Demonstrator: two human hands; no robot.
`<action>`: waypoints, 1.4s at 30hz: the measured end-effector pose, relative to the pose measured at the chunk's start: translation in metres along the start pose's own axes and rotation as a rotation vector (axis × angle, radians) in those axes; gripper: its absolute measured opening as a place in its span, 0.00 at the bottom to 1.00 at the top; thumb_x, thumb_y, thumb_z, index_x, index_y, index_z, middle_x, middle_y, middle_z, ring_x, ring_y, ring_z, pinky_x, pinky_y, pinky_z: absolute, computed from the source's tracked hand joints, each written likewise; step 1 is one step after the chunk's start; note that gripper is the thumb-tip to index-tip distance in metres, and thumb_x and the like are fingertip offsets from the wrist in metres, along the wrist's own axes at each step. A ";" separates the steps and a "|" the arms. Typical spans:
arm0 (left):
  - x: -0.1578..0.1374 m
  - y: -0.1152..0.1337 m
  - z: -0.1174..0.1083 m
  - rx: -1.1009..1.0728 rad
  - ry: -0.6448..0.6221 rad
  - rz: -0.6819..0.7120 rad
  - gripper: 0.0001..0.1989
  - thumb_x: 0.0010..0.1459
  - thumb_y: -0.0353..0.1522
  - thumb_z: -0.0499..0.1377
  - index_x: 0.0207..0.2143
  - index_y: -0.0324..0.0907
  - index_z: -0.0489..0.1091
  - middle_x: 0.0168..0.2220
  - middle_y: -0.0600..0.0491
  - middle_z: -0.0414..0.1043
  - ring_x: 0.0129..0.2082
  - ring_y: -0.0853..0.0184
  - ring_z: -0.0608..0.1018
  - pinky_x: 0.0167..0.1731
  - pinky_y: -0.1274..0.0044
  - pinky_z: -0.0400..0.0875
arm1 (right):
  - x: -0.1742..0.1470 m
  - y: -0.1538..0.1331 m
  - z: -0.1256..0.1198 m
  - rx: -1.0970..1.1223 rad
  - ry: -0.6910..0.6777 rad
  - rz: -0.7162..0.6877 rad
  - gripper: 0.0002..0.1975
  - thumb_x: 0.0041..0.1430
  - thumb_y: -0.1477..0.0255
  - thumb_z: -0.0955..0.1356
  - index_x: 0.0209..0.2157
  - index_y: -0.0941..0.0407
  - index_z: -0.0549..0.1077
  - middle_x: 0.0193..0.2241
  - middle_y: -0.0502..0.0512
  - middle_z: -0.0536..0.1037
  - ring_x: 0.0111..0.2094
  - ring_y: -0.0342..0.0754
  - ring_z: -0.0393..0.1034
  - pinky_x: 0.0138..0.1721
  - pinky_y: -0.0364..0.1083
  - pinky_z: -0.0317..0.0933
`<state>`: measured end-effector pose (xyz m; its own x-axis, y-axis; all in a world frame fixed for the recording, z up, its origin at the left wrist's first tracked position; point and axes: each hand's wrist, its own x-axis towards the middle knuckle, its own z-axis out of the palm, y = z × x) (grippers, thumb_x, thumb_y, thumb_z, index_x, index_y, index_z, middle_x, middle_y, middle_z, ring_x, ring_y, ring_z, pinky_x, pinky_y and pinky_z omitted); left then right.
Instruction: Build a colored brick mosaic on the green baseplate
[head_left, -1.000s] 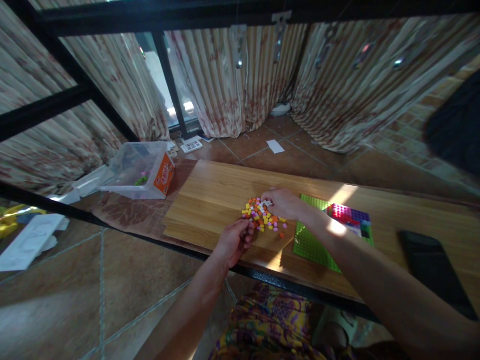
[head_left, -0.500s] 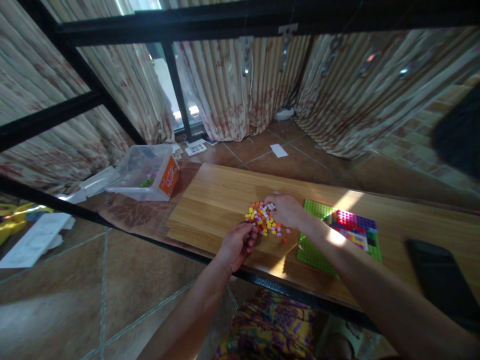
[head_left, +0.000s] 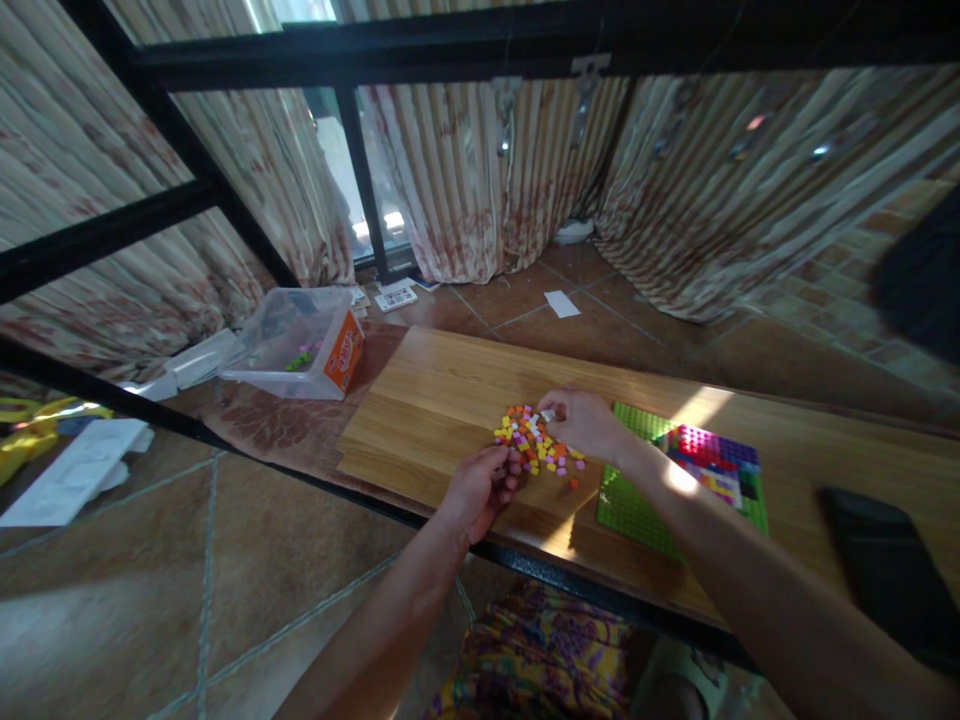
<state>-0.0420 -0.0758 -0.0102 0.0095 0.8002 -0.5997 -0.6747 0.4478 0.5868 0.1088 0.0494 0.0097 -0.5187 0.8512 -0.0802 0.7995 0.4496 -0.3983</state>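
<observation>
A loose pile of small toy bricks in orange, yellow, pink and white lies on the wooden board. My right hand reaches over the pile's far right side, its fingertips pinched around a small white brick. At the near left edge of the pile rests my left hand, fingers curled in; what they hold, if anything, is too small to make out. Under my right forearm lies a green studded baseplate. Its right part carries a patch of coloured bricks in red, purple, blue and white, partly hidden by the arm.
A black phone-like slab lies at the right on the wooden board. To the left stands a clear plastic box with an orange label and some bricks inside. A dark metal rail runs along the near edge.
The view has shifted slightly. Both hands stay at the pile, with only small finger movements; the right hand's fingertips are still at the white brick.
</observation>
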 end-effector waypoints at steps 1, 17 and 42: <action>0.000 0.000 0.001 -0.013 0.003 -0.010 0.08 0.56 0.32 0.59 0.28 0.35 0.71 0.24 0.54 0.69 0.19 0.78 0.69 0.16 0.85 0.58 | -0.004 -0.004 -0.003 0.042 0.010 -0.001 0.12 0.51 0.76 0.66 0.38 0.54 0.77 0.31 0.52 0.77 0.32 0.45 0.70 0.34 0.42 0.60; -0.006 0.013 -0.008 -0.304 -0.027 -0.119 0.10 0.60 0.28 0.53 0.27 0.34 0.68 0.23 0.52 0.69 0.17 0.78 0.68 0.15 0.87 0.62 | -0.012 -0.013 0.009 0.070 0.082 -0.008 0.13 0.59 0.75 0.63 0.40 0.55 0.78 0.38 0.55 0.79 0.39 0.46 0.72 0.42 0.44 0.61; 0.000 0.007 -0.019 -0.176 -0.048 -0.081 0.05 0.56 0.29 0.57 0.29 0.36 0.69 0.25 0.54 0.69 0.18 0.78 0.68 0.16 0.85 0.61 | 0.000 -0.008 0.003 -0.027 -0.157 -0.101 0.13 0.58 0.69 0.65 0.44 0.52 0.77 0.37 0.54 0.78 0.34 0.46 0.72 0.36 0.42 0.60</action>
<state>-0.0604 -0.0803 -0.0164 0.1015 0.7846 -0.6116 -0.7887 0.4382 0.4311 0.1016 0.0451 0.0103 -0.6357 0.7497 -0.1839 0.7479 0.5391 -0.3872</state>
